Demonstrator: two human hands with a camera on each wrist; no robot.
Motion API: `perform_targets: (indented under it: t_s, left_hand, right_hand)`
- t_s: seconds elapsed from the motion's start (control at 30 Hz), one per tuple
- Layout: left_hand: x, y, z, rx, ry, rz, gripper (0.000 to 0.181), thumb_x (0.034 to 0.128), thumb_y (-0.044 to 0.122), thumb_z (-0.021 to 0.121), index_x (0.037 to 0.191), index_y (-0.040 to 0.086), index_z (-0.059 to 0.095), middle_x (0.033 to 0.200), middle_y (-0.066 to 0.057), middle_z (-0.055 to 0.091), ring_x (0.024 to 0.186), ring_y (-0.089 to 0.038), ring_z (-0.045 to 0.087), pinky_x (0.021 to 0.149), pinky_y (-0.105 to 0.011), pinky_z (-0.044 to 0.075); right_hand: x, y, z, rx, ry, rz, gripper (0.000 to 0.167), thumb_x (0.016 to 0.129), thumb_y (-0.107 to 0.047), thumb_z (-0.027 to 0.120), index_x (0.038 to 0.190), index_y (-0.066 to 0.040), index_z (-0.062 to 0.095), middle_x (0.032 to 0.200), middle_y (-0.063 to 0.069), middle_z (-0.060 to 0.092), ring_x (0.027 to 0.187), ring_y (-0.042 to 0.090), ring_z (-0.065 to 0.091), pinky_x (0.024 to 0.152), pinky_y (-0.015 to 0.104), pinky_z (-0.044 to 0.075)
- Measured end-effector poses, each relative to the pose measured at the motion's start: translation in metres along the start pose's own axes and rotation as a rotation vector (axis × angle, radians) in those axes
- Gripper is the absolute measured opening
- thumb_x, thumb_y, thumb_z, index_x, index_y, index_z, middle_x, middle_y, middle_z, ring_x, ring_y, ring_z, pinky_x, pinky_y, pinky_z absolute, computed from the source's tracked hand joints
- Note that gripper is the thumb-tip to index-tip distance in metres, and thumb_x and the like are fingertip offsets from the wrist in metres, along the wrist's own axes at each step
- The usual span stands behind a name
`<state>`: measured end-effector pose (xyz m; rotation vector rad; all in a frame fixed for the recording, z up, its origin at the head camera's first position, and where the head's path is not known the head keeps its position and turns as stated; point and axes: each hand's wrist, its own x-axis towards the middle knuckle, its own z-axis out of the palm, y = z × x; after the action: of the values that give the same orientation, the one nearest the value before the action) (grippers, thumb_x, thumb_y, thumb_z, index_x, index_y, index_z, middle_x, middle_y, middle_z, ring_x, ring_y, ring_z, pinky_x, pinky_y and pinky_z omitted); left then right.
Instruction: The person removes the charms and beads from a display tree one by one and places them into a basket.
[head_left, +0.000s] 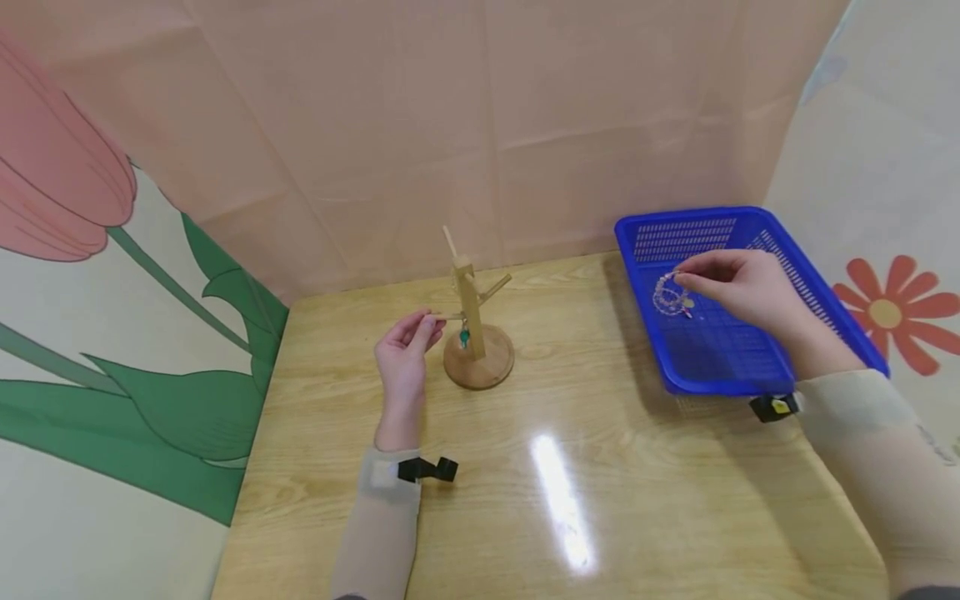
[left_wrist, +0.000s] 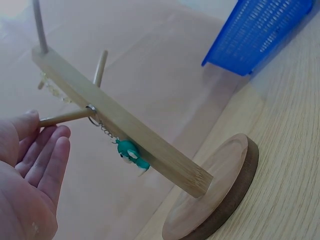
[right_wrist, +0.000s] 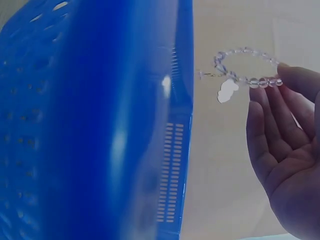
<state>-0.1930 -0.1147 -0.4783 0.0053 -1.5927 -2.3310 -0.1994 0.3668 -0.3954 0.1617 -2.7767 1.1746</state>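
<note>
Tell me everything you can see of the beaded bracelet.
The beaded bracelet is a loop of clear, faintly pink and violet beads that look like glass or plastic. A flat, pale charm and a smaller pendant hang from it. The right hand pinches one side of the loop, while the rest hangs free over the blue plastic basket.

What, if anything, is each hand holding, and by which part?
The right hand pinches a beaded bracelet by one side of its loop; the left hand pinches a peg of the wooden stand by its outer end.
</note>
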Motion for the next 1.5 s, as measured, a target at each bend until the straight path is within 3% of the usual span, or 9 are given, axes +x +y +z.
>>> perform_targets:
  t_s: [0.23, 0.53, 0.7, 0.87, 1.0, 1.23, 1.4, 1.5]
  left_hand:
    - [-0.002, 0.001, -0.003, -0.009, 0.001, -0.006, 0.012, 0.0998, 0.004, 0.076, 0.109, -0.002, 0.079, 0.104, -0.014, 0.080, 0.092, -0.021, 0.080, 0.085, -0.033, 0.067]
    - [-0.001, 0.003, -0.004, -0.009, -0.001, -0.007, 0.016, 0.1008, 0.004, 0.075, 0.113, -0.007, 0.077, 0.104, -0.014, 0.080, 0.093, -0.021, 0.080, 0.086, -0.034, 0.067]
    - [-0.001, 0.002, -0.005, -0.014, 0.003, -0.007, 0.030, 0.1008, 0.002, 0.074, 0.120, -0.020, 0.067, 0.107, -0.021, 0.078, 0.092, -0.021, 0.080, 0.085, -0.034, 0.067]
    - [-0.002, 0.002, -0.007, -0.008, -0.002, -0.012, 0.023, 0.1009, 0.006, 0.075, 0.117, -0.011, 0.073, 0.112, -0.028, 0.076, 0.096, -0.023, 0.080, 0.088, -0.035, 0.067]
    - [-0.001, 0.004, -0.007, 0.008, -0.007, -0.011, 0.024, 0.1008, 0.008, 0.076, 0.117, -0.009, 0.074, 0.110, -0.021, 0.078, 0.097, -0.023, 0.079, 0.090, -0.035, 0.066]
    - [0.001, 0.006, -0.005, -0.007, -0.002, -0.005, 0.021, 0.1007, 0.005, 0.075, 0.116, -0.010, 0.074, 0.105, -0.013, 0.080, 0.094, -0.022, 0.080, 0.086, -0.034, 0.067]
    - [0.001, 0.007, -0.006, -0.012, -0.001, -0.001, 0.025, 0.1004, 0.004, 0.075, 0.117, -0.014, 0.071, 0.106, -0.013, 0.080, 0.093, -0.022, 0.080, 0.086, -0.034, 0.067]
    - [0.001, 0.006, -0.006, -0.012, 0.007, 0.001, 0.019, 0.0999, 0.004, 0.076, 0.114, -0.009, 0.075, 0.109, -0.020, 0.078, 0.093, -0.022, 0.080, 0.086, -0.034, 0.067]
  right_hand:
    - [0.001, -0.002, -0.009, -0.093, -0.047, -0.012, 0.034, 0.098, -0.041, 0.081, 0.117, -0.013, 0.081, 0.104, 0.003, 0.080, 0.083, 0.000, 0.069, 0.066, 0.010, 0.053]
    - [0.014, 0.000, -0.016, -0.184, -0.113, -0.038, 0.030, 0.099, -0.040, 0.080, 0.113, -0.014, 0.082, 0.102, 0.006, 0.080, 0.081, 0.002, 0.069, 0.066, 0.010, 0.051]
    - [0.018, 0.016, -0.014, -0.258, -0.155, -0.049, 0.021, 0.099, -0.034, 0.081, 0.109, -0.016, 0.083, 0.100, 0.003, 0.081, 0.083, 0.001, 0.068, 0.068, 0.013, 0.049]
    - [0.019, 0.032, -0.014, -0.319, -0.239, -0.050, 0.021, 0.102, -0.033, 0.078, 0.110, -0.015, 0.083, 0.103, 0.002, 0.081, 0.092, 0.016, 0.073, 0.078, 0.030, 0.058]
    - [0.019, 0.042, -0.018, -0.360, -0.327, -0.053, 0.020, 0.102, -0.031, 0.077, 0.112, -0.014, 0.082, 0.104, 0.000, 0.080, 0.095, 0.021, 0.073, 0.083, 0.044, 0.060]
    - [0.018, 0.053, -0.018, -0.395, -0.446, -0.084, 0.013, 0.098, -0.023, 0.083, 0.105, -0.013, 0.082, 0.096, -0.004, 0.078, 0.085, 0.010, 0.071, 0.078, 0.032, 0.061]
    - [0.016, 0.051, -0.016, -0.427, -0.460, -0.143, 0.007, 0.094, -0.019, 0.085, 0.098, -0.015, 0.081, 0.090, -0.008, 0.077, 0.081, 0.006, 0.069, 0.077, 0.032, 0.061]
    - [0.015, 0.050, -0.015, -0.431, -0.468, -0.151, 0.006, 0.094, -0.018, 0.085, 0.097, -0.017, 0.080, 0.090, -0.009, 0.077, 0.081, 0.006, 0.069, 0.077, 0.032, 0.061]
